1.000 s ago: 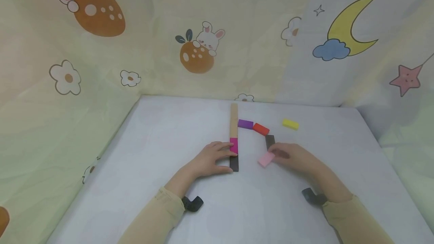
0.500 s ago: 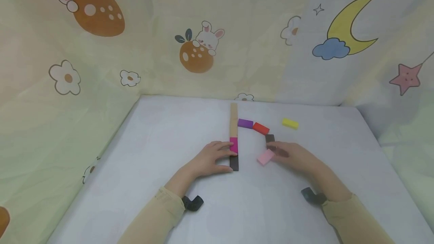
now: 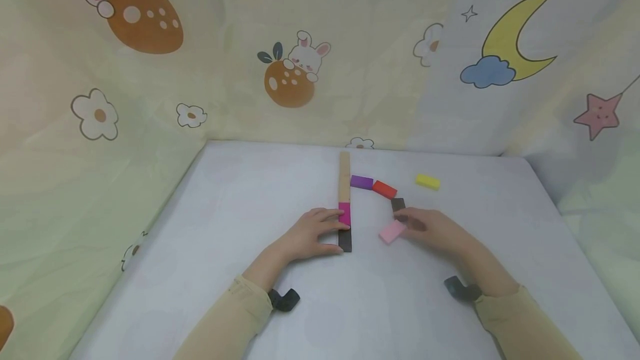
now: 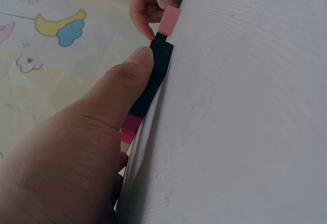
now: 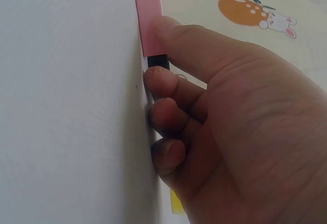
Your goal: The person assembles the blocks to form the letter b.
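Black block half hidden by right hand, pink block beside

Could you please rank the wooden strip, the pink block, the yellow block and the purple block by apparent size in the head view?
1. Wooden strip, clearly the longest.
2. Pink block, though it lies nearer the camera and the right hand covers one end.
3. Purple block and yellow block look alike; no ranking between them.

A tan strip carries magenta and black blocks on a pale lilac table; pink, black, red, purple and yellow blocks lie nearby. Cream backdrop shows bunnies, flowers, a yellow moon.
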The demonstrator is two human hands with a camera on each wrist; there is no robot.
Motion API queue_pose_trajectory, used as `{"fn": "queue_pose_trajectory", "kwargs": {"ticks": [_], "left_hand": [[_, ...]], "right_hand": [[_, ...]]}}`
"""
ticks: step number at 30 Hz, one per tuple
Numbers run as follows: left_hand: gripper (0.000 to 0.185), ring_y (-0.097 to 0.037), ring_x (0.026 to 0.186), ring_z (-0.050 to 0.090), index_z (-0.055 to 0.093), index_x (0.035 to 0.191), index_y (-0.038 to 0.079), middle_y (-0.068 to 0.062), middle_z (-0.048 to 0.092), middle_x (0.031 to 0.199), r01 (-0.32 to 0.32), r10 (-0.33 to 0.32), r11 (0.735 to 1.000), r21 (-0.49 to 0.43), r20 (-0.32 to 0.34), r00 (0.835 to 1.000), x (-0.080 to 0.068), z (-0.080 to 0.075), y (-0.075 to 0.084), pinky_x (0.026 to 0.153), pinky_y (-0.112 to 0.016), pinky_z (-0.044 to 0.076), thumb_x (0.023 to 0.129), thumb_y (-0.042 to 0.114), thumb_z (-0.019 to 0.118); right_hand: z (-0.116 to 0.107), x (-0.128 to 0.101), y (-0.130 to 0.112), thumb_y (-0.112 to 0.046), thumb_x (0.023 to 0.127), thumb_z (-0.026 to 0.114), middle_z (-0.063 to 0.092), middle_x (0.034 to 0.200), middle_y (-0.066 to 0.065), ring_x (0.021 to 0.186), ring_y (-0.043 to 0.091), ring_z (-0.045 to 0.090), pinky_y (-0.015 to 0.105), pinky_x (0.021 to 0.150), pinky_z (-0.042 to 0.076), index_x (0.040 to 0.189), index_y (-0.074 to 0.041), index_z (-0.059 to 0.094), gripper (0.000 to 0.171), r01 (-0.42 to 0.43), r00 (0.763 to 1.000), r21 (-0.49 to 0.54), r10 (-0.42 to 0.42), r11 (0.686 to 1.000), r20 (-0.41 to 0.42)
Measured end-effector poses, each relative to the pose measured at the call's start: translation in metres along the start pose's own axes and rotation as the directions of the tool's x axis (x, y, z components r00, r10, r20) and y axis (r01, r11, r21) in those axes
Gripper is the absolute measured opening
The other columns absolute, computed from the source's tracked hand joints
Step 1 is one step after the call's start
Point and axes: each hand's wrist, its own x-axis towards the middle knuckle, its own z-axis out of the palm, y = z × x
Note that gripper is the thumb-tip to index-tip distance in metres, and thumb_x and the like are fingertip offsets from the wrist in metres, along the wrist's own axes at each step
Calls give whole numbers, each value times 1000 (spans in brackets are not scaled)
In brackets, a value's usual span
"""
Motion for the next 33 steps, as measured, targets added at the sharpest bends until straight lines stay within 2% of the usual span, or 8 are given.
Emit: {"fn": "queue_pose_trajectory", "kwargs": {"ticks": [7, 16, 23, 30, 33], "left_hand": [[57, -21, 145, 32, 52, 138, 46, 11, 35, 158, 8, -8, 1000, 1, 8, 1000, 0, 0, 0, 121, -47, 27, 86, 67, 60], [57, -20, 145, 32, 52, 138, 46, 11, 36, 157, 11, -11, 1000, 4, 8, 1000, 0, 1, 0, 121, -45, 26, 86, 66, 62], [57, -21, 145, 33, 52, 138, 45, 11, 36, 157, 2, -2, 1000, -6, 5, 1000, 0, 0, 0, 121, -47, 27, 86, 66, 61], [57, -21, 145, 33, 52, 138, 45, 11, 36, 157, 12, -12, 1000, -7, 8, 1000, 0, -1, 1, 121, -47, 27, 86, 66, 62], [57, -21, 145, 33, 52, 138, 45, 11, 36, 157, 17, -17, 1000, -11, 11, 1000, 0, -1, 1, 121, -46, 27, 86, 66, 62]], "right_hand": [[0, -1, 1, -51, 88, 69, 58, 139, -4, 125, 25, 55, 52, 99, 52, 139, -48, 49, 54, -11, 1000, -24, 11, 1000, 6], [0, -1, 0, -51, 88, 68, 58, 139, -2, 125, 25, 55, 53, 100, 51, 140, -47, 49, 55, -13, 1000, -25, 13, 1000, 17], [-2, 0, 0, -54, 86, 70, 61, 132, -3, 118, 22, 56, 50, 96, 54, 140, -48, 47, 59, -29, 999, -27, 30, 999, 16], [-2, -1, -1, -56, 86, 69, 57, 141, 0, 126, 28, 54, 53, 97, 53, 142, -47, 46, 61, -54, 998, -16, 54, 998, 22], [-3, -1, -1, -55, 87, 69, 58, 138, 0, 123, 27, 55, 52, 97, 53, 142, -46, 47, 60, -52, 998, -19, 53, 998, 19]]}}
